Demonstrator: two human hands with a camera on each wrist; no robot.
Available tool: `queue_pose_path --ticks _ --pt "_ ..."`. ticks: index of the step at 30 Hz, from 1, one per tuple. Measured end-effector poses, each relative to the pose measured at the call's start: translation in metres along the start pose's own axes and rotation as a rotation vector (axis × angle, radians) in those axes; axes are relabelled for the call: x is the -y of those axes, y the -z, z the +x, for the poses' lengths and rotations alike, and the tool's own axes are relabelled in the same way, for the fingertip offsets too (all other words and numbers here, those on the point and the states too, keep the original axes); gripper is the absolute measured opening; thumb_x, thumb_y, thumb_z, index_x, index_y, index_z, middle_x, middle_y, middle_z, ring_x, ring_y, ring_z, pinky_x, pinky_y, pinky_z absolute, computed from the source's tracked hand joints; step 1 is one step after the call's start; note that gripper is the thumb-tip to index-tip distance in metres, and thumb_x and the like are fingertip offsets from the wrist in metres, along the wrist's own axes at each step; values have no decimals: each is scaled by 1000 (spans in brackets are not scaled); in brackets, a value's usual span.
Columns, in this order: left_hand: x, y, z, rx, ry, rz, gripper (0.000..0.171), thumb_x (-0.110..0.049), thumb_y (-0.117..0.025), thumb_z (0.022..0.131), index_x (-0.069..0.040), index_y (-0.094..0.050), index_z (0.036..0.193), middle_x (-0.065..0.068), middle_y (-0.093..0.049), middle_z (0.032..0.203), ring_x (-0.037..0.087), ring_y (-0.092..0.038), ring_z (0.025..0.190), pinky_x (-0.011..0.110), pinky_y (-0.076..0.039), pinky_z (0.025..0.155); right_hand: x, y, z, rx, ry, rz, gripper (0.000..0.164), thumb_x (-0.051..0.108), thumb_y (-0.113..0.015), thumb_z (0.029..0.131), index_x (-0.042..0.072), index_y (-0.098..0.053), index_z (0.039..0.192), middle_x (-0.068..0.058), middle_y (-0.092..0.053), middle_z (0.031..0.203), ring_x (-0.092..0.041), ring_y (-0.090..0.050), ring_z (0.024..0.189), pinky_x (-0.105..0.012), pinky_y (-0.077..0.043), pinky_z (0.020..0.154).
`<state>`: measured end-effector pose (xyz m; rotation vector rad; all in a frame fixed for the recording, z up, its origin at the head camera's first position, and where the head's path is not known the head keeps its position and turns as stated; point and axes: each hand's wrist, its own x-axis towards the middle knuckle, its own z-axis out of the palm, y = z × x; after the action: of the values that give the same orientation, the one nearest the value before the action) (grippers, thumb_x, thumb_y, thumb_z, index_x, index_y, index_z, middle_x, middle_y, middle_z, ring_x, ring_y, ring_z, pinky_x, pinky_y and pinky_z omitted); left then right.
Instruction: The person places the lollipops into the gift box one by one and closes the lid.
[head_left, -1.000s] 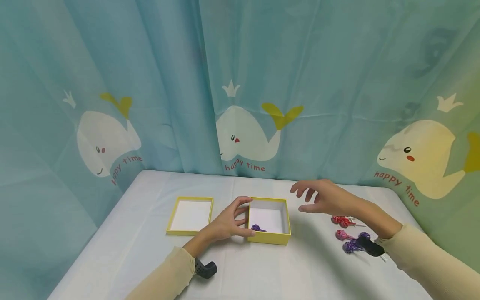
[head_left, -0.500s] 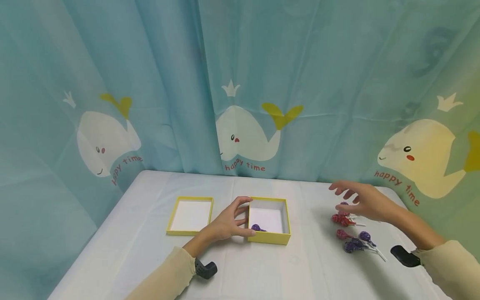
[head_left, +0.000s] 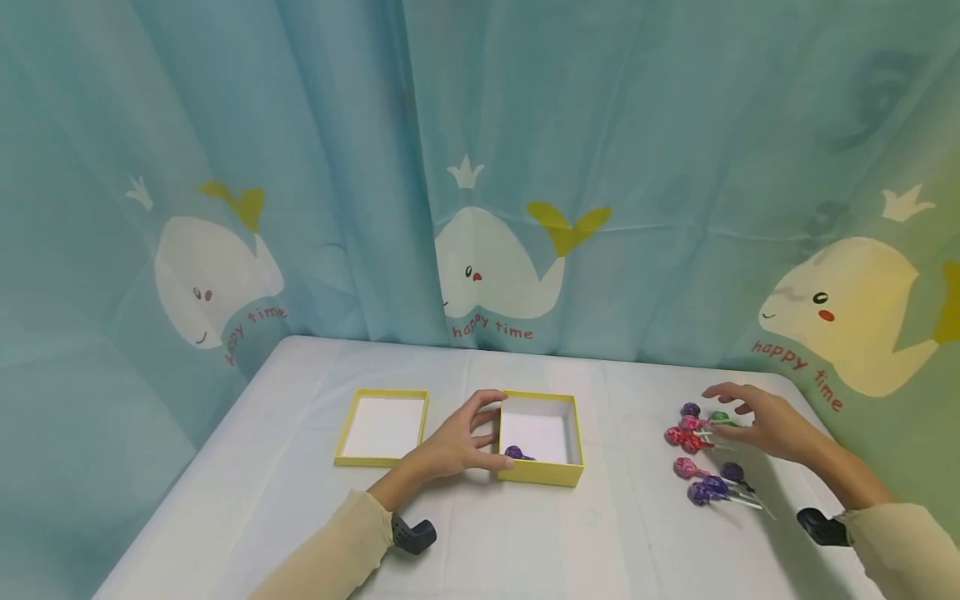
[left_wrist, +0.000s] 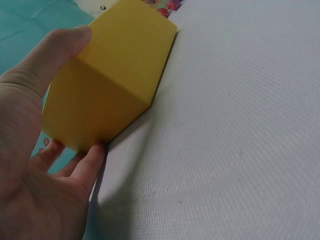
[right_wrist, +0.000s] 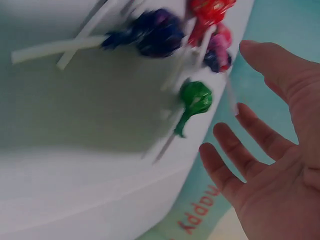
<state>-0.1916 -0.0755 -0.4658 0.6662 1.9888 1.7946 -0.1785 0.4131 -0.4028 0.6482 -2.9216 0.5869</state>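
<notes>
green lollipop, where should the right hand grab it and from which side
The green lollipop is probably best pinched at its round wrapped head, with the right hand coming from above and the right: the head offers more to grip than the thin stick, and red lollipops lie to its left.

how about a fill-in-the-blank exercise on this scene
Outside, the box gripped by the left hand is coloured ____.
The lollipop inside is coloured ____.
The lid lies to the box's ____.
Just one of the loose lollipops near the right hand is coloured ____.
Missing words: yellow; purple; left; green.
</notes>
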Motion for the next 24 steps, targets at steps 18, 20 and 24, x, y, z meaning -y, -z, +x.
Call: queue_pose_path --ticks 18,20,24 --pt "-2 0 0 -7 11 18 92 -6 -90 78 -18 -36 152 6 -30 163 29 -32 151 36 -47 113 -29 -12 0 137 -157 88 45 9 -82 86 1 -63 127 -20 -67 105 -31 -67 88 -45 -62 71" --pt "-2 0 0 -6 10 17 92 -6 -90 79 -17 -36 152 6 -30 163 29 -32 151 36 -47 112 -30 -12 0 141 -173 90 44 9 -82 87 1 -64 126 -20 -68 105 -33 -66 90 -50 -62 72" --pt "-1 0 0 -5 9 17 92 -6 -90 78 -18 -36 152 6 -30 164 29 -32 151 36 -47 112 -31 -11 1 145 -201 83 40 9 -80 88 0 -65 124 -22 -68 106 -35 -66 91 -50 -62 72"
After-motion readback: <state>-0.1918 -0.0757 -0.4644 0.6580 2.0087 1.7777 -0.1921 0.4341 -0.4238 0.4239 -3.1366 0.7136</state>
